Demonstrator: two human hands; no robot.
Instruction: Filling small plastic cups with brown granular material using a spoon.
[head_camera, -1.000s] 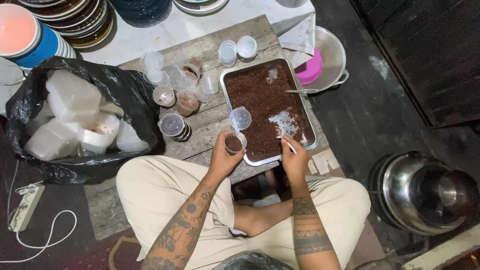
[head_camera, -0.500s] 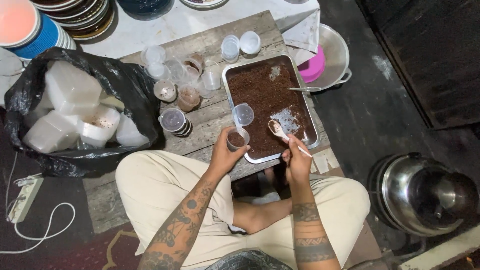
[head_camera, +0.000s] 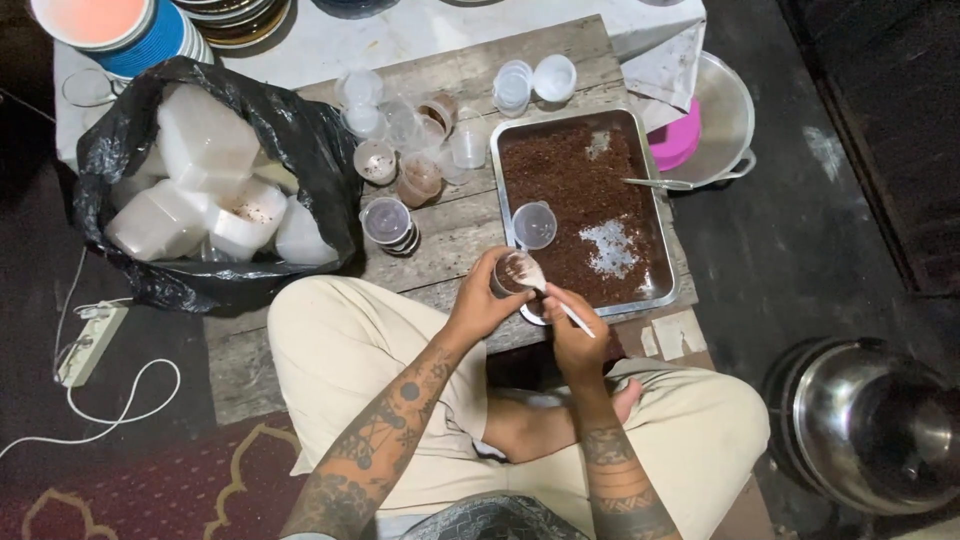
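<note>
My left hand (head_camera: 483, 302) grips a small clear plastic cup (head_camera: 508, 272) at the near left corner of a metal tray (head_camera: 662, 215) filled with brown crumbs. My right hand (head_camera: 572, 330) holds a white plastic spoon (head_camera: 548, 290), its bowl tipped over the mouth of the cup. An open empty cup (head_camera: 534, 225) lies on the crumbs just beyond. A bare silvery patch shows in the tray where crumbs have been scooped away.
Several small cups, some filled, stand on the wooden board (head_camera: 450, 235) left of the tray. A black bag (head_camera: 150, 145) of white foam boxes sits at far left. A metal bowl (head_camera: 725, 120) with a pink lid lies beyond the tray; a steel pot (head_camera: 870, 425) stands at right.
My right hand brought the spoon from the tray's bare patch leftward to the cup held in my left hand. The left hand stayed by the tray's near corner.
</note>
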